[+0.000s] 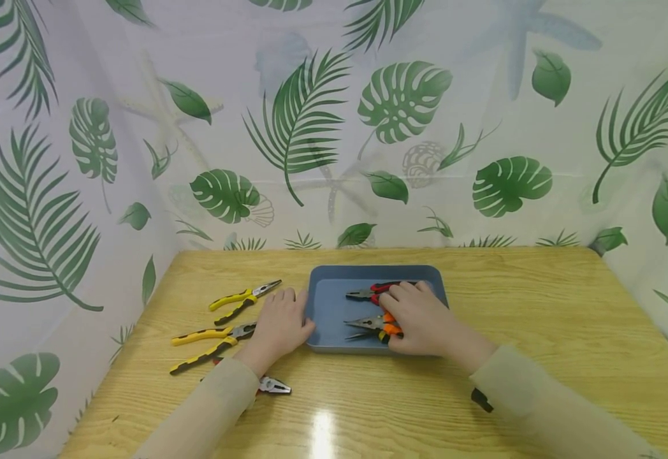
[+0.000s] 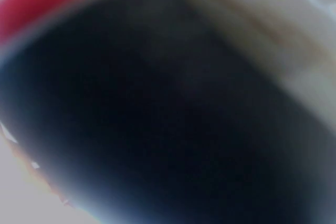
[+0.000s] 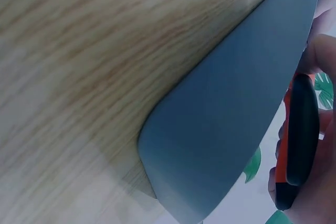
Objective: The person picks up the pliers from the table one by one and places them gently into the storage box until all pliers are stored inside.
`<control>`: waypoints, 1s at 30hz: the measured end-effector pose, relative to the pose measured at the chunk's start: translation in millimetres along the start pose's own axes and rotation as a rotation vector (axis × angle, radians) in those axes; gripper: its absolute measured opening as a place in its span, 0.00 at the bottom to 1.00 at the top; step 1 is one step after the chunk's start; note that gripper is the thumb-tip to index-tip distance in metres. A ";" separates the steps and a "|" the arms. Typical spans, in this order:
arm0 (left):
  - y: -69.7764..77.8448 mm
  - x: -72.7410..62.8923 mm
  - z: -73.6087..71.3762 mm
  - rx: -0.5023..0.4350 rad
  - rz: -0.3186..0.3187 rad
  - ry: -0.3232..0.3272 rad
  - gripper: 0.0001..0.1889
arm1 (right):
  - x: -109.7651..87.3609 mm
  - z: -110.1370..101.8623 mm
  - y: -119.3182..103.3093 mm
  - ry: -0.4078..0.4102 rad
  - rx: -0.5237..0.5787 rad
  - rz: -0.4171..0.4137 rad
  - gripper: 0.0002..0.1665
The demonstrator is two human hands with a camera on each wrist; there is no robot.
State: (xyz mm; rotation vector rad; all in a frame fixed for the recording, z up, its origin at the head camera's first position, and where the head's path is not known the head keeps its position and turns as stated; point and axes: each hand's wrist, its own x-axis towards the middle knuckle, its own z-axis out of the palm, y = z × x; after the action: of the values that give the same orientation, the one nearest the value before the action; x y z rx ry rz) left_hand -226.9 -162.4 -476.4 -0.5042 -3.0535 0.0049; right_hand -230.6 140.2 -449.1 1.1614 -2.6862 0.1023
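Note:
A blue-grey tray [image 1: 334, 280] stands on the table, and my left hand [image 1: 281, 322] holds its left edge, thumb over the rim. Over the tray's right part, my right hand [image 1: 420, 319] grips orange-handled needle-nose pliers [image 1: 368, 323], jaws pointing left. In the right wrist view an orange-and-black handle [image 3: 282, 161] shows against the palm, above the tray's wall [image 3: 220, 103]. Red-handled pliers [image 1: 359, 294] lie in the tray, partly under the right hand. Below the orange pair, another dark-jawed pair with yellow-and-black handles [image 1: 384, 336] is mostly covered. The left wrist view is dark and blurred.
Left of the tray lie yellow-and-black needle-nose pliers [image 1: 233, 306] and a larger yellow-and-black pair [image 1: 204, 336], its jaws partly behind the left hand. Red-handled pliers [image 1: 275, 386] are half hidden by the left sleeve. A leaf-patterned curtain [image 1: 322, 210] borders the wooden table [image 1: 380, 408].

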 end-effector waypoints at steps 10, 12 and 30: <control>0.5 -0.8 -1.3 -0.015 0.007 0.000 0.22 | 0.5 -2.0 -2.2 0.024 -0.003 -0.010 0.18; 0.1 -0.7 -1.0 -0.016 0.006 0.001 0.22 | 1.5 -4.0 -2.8 0.029 0.007 0.001 0.17; 0.3 -0.6 -2.4 -0.023 -0.003 0.008 0.21 | 4.8 -7.7 -0.5 0.010 -0.007 0.023 0.19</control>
State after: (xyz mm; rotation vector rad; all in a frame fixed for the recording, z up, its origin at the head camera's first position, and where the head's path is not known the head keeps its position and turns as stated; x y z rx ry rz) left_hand -226.1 -162.3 -474.1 -0.4994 -3.0496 -0.0316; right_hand -232.1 137.6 -440.5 1.1252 -2.6899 0.1019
